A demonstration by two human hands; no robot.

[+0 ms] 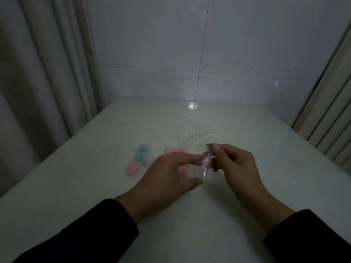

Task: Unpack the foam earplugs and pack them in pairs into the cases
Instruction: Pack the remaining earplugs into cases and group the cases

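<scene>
Two dark sleeves, the left sleeve (79, 238) and the right sleeve (311, 236), come in from the bottom edge and are cut off there. Beyond them both hands meet over a white table (266, 130).

The right hand (237, 164) has thumb and forefinger pressed together, pinching the upper edge of a small clear packet (203, 168). The left hand (167, 173) holds the same packet from the other side: its forefinger reaches to the top of the film and its thumb lies under the lower edge. The packet is thin, see-through and blurred, so its outline is hard to follow. Something pale pink shows through it, most likely the foam earplugs, though their number cannot be made out.

Just behind the grip, partly hidden by the left fingers, lie pink cases (175, 150); how many is unclear. Further to the left of the grip sits a green case (142, 154) with two compartments, and nearer than it a pink case (132, 168). Whether their lids are up or down cannot be told in the dim light.

Past the grip, well apart from the hands, lies an empty-looking clear bag (193, 135) with a thin red strip along its mouth.

No writing or label can be read anywhere. A curtain (38, 73) hangs at the left and a tiled wall (190, 54) rises behind the table.
</scene>
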